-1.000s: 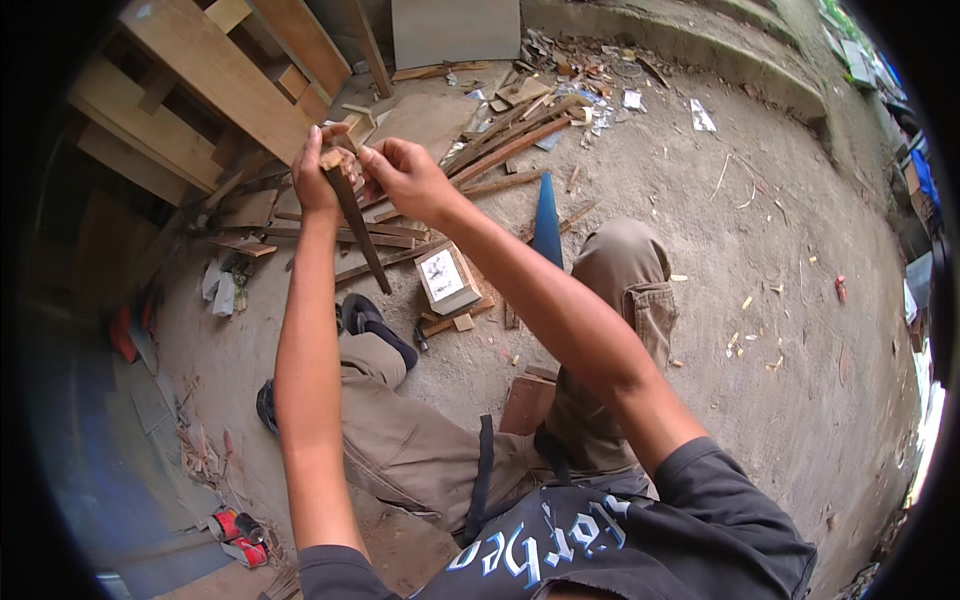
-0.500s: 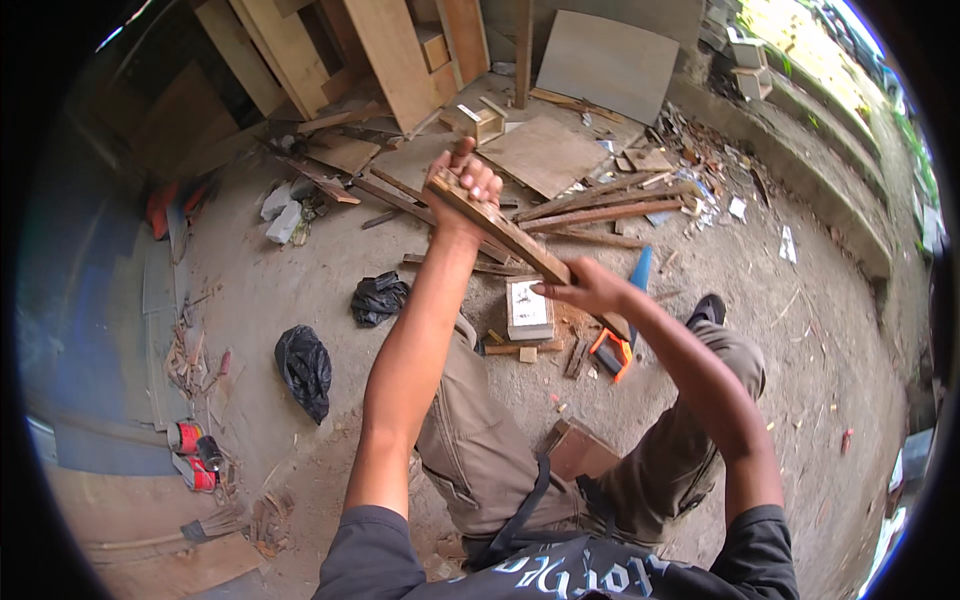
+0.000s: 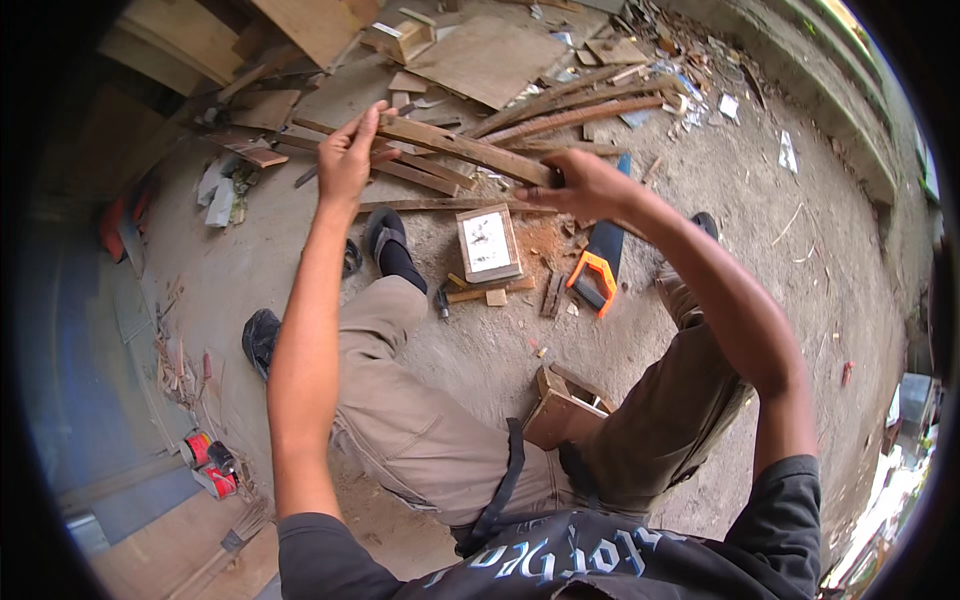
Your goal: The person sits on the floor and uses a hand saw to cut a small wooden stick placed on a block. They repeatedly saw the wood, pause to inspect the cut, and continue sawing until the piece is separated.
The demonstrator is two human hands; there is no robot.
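A narrow wooden strip (image 3: 465, 147) is held up in front of me, slanting down to the right. My left hand (image 3: 347, 160) is closed around its left end, thumb raised. At the other end my right hand (image 3: 590, 187) grips it with the fingers wrapped over. Below the strip, a small wooden box (image 3: 517, 262) with a white printed top stands on the ground. Beside it rests a handsaw (image 3: 597, 275) with an orange and black handle. A hammer (image 3: 465, 292) lies in front of the box, next to a small wood block (image 3: 496, 297).
Long wood strips (image 3: 590, 113) and a flat board (image 3: 487, 60) lie farther off. Another wooden box (image 3: 568, 408) sits between my legs. A black plastic bag (image 3: 261, 342) is left of my leg, and red cans (image 3: 208, 465) stand at the lower left. A concrete ledge (image 3: 815, 110) runs along the right.
The strip has been lowered to a flatter slant. My left hand has moved left and down, its grip changed from a fist; the view has tilted lower, showing my left foot.
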